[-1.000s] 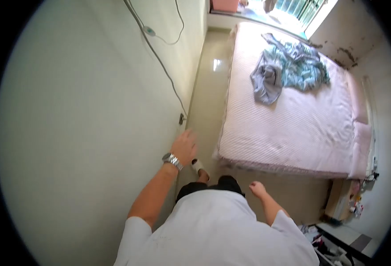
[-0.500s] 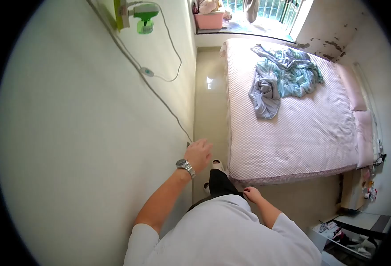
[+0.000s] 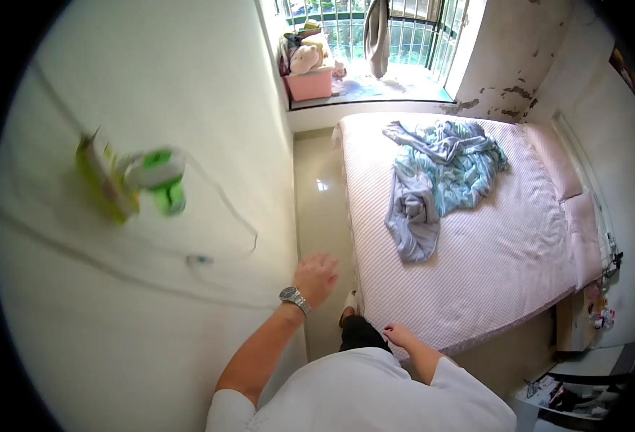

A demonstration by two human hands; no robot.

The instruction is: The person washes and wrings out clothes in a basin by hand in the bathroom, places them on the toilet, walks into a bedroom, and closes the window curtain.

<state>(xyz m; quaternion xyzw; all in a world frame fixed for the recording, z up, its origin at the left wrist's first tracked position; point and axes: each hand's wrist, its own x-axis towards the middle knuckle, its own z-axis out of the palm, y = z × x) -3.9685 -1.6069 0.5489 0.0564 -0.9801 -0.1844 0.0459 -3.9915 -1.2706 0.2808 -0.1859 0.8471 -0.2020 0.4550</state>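
Note:
My left hand (image 3: 316, 277) hangs over the strip of floor between the wall and the bed, fingers loosely stretched out and nothing in them. On that wrist sits a silver watch (image 3: 294, 298). Close to the bed's near corner is my right hand (image 3: 399, 335), its fingers curled together. Whatever they may hold is too small to make out. The bed (image 3: 490, 252) has a pale pink quilted cover. A rumpled grey and teal blanket (image 3: 440, 173) lies on it.
On the left wall, a green and white plug-in device (image 3: 160, 180) hangs with its cord, blurred. Pink pillows (image 3: 554, 160) line the bed's right side. A pink bin (image 3: 309, 85) of soft toys stands on the window sill. At lower right is a cluttered drawer (image 3: 569, 397).
My view has tilted up, showing more of the window, and the wall device appears lower and further left. My body is further along beside the bed. Both hands keep much the same pose.

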